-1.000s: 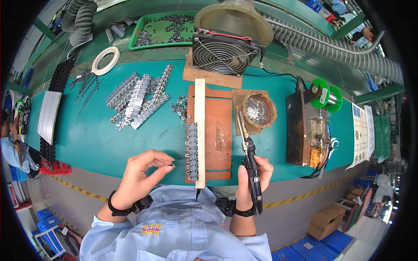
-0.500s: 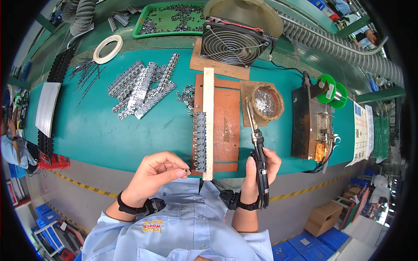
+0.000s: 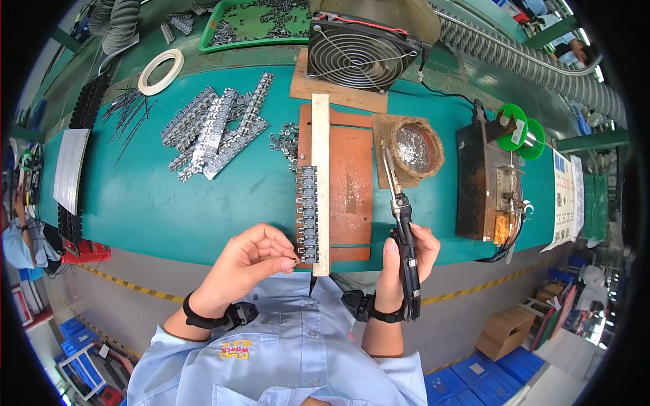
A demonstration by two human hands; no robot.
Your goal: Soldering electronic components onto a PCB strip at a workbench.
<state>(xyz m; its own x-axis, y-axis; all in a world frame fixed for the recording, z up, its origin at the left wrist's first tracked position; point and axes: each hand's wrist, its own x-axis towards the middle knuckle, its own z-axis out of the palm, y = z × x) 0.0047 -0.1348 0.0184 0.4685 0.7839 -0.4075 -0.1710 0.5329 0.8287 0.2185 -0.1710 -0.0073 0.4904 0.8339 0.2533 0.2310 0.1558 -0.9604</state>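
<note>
My left hand (image 3: 254, 262) is closed in a pinch on a small metallic piece (image 3: 295, 262), its details too small to make out. The fingertips are beside the near end of a row of small dark blocks with metal pins (image 3: 308, 215). That row lies along the left side of a pale strip (image 3: 321, 162), which crosses an orange-brown board (image 3: 352, 179). In my right hand (image 3: 388, 281) is a black soldering iron (image 3: 403, 227), fingers wrapped round its grip. Its metal tip points away from me, at the left edge of a round brown pot (image 3: 437, 162) with silvery bits inside.
A fan (image 3: 359, 57) stands behind the board. Metallic strips of parts (image 3: 213, 128) and loose small parts (image 3: 284, 141) lie left of it. A tape roll (image 3: 161, 71) and green tray (image 3: 254, 40) are farther back. At right stands a dark box (image 3: 474, 183) with a green solder spool (image 3: 514, 128).
The view has shifted slightly, so the bench items sit a little higher in the picture. My left hand keeps its pinch beside the row; my right hand still holds the soldering iron near the pot.
</note>
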